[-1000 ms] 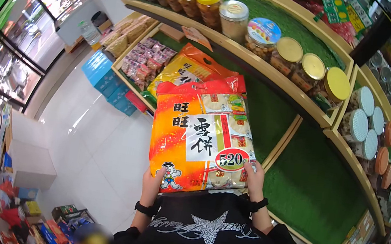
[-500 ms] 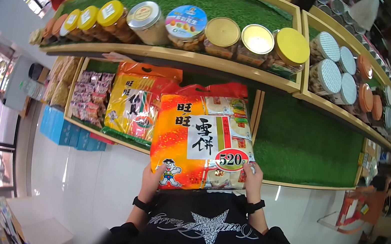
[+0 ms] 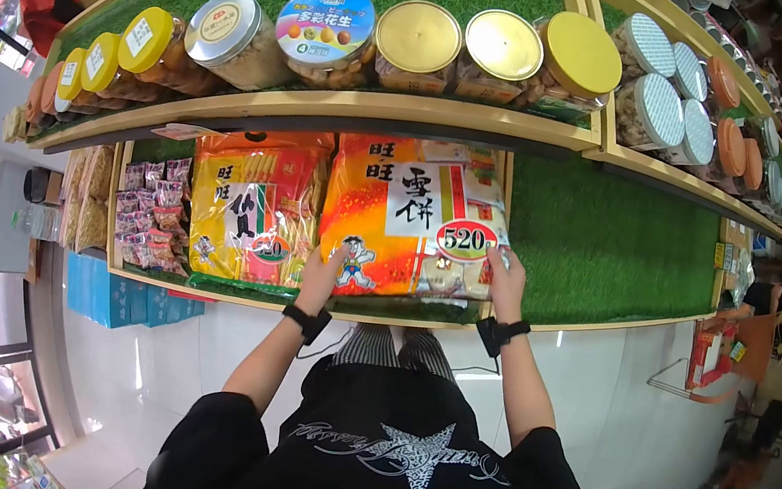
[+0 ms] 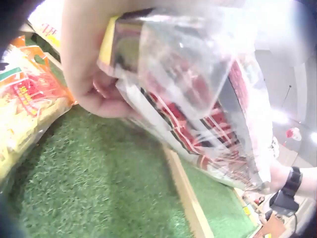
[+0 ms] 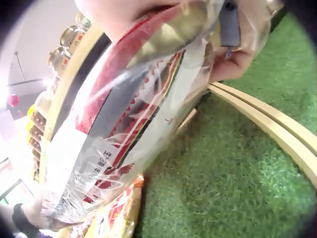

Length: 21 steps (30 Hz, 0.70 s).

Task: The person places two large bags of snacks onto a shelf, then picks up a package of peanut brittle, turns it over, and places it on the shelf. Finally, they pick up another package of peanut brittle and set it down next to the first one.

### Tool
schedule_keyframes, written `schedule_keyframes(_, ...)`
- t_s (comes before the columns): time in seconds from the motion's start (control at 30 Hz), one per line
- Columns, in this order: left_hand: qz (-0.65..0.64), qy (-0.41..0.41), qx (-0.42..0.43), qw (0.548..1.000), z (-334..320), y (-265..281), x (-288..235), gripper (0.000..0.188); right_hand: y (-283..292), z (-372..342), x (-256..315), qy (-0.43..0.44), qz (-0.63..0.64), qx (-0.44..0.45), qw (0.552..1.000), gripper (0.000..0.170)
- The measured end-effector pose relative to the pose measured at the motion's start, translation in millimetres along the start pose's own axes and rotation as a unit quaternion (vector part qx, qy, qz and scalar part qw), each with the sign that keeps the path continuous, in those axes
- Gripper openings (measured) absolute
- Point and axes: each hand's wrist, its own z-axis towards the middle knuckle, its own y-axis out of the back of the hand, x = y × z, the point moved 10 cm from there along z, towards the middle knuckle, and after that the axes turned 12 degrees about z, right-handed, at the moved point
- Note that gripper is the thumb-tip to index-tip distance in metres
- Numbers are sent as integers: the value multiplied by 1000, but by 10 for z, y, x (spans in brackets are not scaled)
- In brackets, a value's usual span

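Both hands hold a big orange-and-red bag of rice crackers (image 3: pixel 395 220) by its near corners, its printed front facing up. My left hand (image 3: pixel 320 277) grips the near left corner, thumb on top. At the near right corner my right hand (image 3: pixel 507 282) has its thumb beside the "520" label. In the left wrist view, curled fingers (image 4: pixel 111 101) tuck under the clear wrapper, and the bag (image 4: pixel 193 114) hangs tilted above green turf (image 4: pixel 99 168). A yellow-and-red snack bag (image 3: pixel 249 213) lies on the lower shelf just left of it.
An upper shelf (image 3: pixel 328 124) with lidded jars (image 3: pixel 416 41) overhangs the far side. Small wrapped sweets (image 3: pixel 151 214) lie at the lower shelf's left end. A wooden divider (image 5: pixel 267 124) crosses the turf. Blue boxes (image 3: pixel 111 294) stand on the floor at left.
My body has turned to face the shelves squarely. The rice cracker bag has moved away from my torso, over the lower shelf beside the yellow-and-red bag. Both hands keep their grip, arms now extended.
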Motion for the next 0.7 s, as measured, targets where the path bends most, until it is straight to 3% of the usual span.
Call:
schedule_keyframes(0.1,43,-6,25,999,334,-162,436,35,-43,276,-395,20,0,0,1000,38)
schedule_keyframes(0.17,80,69,74,992,444,-287,789,38,-77,396,-974,-102,-94,36,990,45)
schedule_keyframes(0.2,139,86,80,983,373,-283,699,42,-179,315,-1012,-140,-114,100,979,42)
schedule_keyframes(0.23,140,93,82,982,413,-324,977,42,-309,239,-1225,-159,-29,162,974,39)
schedule_keyframes(0.27,126,111,88,982,469,-390,1395,42,-250,245,-1572,-160,-40,135,977,39)
schedule_keyframes(0.37,179,137,86,970,443,-353,1630,41,-243,145,-1820,-165,-36,117,979,35)
schedule_keyframes(0.43,86,132,86,984,467,-389,1803,39,-259,70,-1990,-174,-20,122,977,31)
schedule_keyframes(0.5,52,133,103,984,465,-407,1885,38,-188,99,-1991,-130,-89,71,985,32)
schedule_keyframes(0.63,110,112,119,980,573,-376,1956,37,-236,145,-1911,-121,-49,71,989,41)
schedule_keyframes(0.7,37,101,125,986,631,-419,2010,40,-276,202,-1955,-135,-55,76,986,43)
